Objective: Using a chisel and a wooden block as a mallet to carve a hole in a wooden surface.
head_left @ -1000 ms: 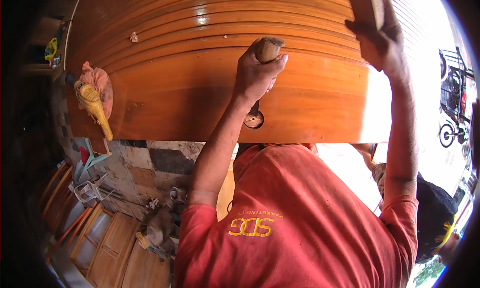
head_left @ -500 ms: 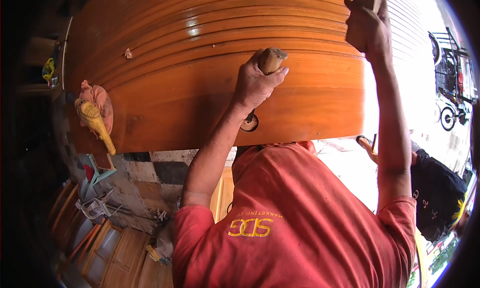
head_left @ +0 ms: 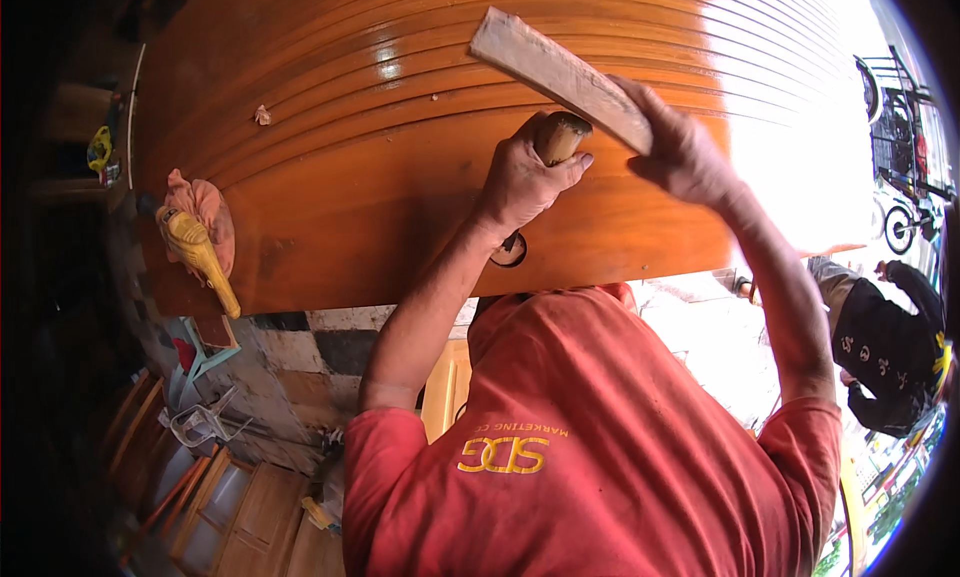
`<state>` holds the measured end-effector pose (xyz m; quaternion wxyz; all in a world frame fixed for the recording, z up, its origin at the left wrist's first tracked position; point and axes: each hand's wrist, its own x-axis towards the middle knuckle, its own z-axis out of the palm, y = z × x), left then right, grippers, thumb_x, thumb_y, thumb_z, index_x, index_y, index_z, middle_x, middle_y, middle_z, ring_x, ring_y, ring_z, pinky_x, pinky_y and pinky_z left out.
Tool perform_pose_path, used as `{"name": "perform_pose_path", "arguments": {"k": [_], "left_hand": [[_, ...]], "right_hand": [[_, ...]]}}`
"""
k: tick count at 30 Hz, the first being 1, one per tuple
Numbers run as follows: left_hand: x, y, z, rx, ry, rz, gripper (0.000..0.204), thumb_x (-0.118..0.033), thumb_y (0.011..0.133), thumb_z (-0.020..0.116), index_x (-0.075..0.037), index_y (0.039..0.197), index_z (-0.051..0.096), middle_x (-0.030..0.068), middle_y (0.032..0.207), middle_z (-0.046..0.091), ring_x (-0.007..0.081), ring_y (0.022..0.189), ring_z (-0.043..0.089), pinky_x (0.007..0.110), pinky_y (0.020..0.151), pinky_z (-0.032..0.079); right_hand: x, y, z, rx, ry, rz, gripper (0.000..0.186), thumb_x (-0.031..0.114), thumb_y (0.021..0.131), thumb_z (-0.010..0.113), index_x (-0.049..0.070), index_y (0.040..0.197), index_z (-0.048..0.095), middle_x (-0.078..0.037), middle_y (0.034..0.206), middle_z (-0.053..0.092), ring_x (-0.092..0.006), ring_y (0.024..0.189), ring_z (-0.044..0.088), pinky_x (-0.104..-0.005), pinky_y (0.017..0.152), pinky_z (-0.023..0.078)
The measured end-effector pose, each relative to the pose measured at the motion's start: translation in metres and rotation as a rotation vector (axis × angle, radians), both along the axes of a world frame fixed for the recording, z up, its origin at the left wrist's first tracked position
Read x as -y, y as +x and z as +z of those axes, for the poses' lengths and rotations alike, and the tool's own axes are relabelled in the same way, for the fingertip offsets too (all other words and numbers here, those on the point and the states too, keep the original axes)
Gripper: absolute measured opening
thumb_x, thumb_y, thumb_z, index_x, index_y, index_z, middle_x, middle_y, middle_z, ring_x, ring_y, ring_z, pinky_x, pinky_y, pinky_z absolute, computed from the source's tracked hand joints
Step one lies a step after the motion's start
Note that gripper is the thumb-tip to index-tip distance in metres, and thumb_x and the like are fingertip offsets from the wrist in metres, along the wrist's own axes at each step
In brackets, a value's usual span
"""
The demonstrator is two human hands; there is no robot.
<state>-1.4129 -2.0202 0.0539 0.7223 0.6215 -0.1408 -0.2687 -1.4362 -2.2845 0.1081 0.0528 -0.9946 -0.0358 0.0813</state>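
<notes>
Wooden board (head_left: 320,257): shiny and orange-brown, with long grooves across its far part.
Wooden bar (head_left: 560,75): pale and worn, it slants above the board.
Right hand (head_left: 688,155): its fingers are closed around the lower end of the wooden bar.
Left hand (head_left: 518,185): it is wrapped around a wooden handle (head_left: 564,142).
Wooden handle: its rough, dark top comes out from the left hand, over the board; I cannot tell if the bar touches it.
Round hole (head_left: 508,254): it is cut near the board's lower edge.
</notes>
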Motion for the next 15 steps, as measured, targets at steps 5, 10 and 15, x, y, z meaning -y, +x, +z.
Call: {"name": "perform_pose_path", "arguments": {"k": [5, 10, 15], "left_hand": [[0.000, 0.001, -0.002, 0.029, -0.010, -0.019, 0.026, -0.007, 0.098, 0.076, -0.007, 0.121, 0.063, -0.0075, 0.070, 0.052, 0.0015, 0.049, 0.042, 0.021, 0.043, 0.034], [0.006, 0.001, -0.002, -0.012, 0.019, -0.063, 0.025, -0.009, 0.098, 0.076, -0.007, 0.119, 0.063, -0.0076, 0.069, 0.052, 0.0014, 0.048, 0.042, 0.021, 0.042, 0.034], [0.004, 0.001, -0.008, 0.010, 0.029, -0.055, 0.025, -0.009, 0.097, 0.077, -0.008, 0.118, 0.064, -0.0069, 0.071, 0.053, 0.0014, 0.049, 0.043, 0.022, 0.042, 0.034]], "right_hand": [[0.045, 0.023, 0.026, 0.210, 1.167, -0.459, 0.052, 0.015, 0.093, 0.071, 0.001, 0.138, 0.049, -0.017, 0.089, 0.072, -0.0227, 0.073, 0.071, -0.0365, 0.060, 0.060], [0.007, -0.012, -0.036, 0.666, 0.024, 0.268, 0.062, 0.019, 0.094, 0.070, 0.000, 0.147, 0.043, -0.016, 0.115, 0.073, -0.0297, 0.083, 0.073, -0.0409, 0.072, 0.062], [0.046, 0.009, 0.019, 0.131, 1.032, -0.544, 0.071, 0.012, 0.089, 0.074, 0.006, 0.155, 0.046, -0.016, 0.105, 0.072, -0.0226, 0.087, 0.072, -0.0345, 0.074, 0.060]]}}
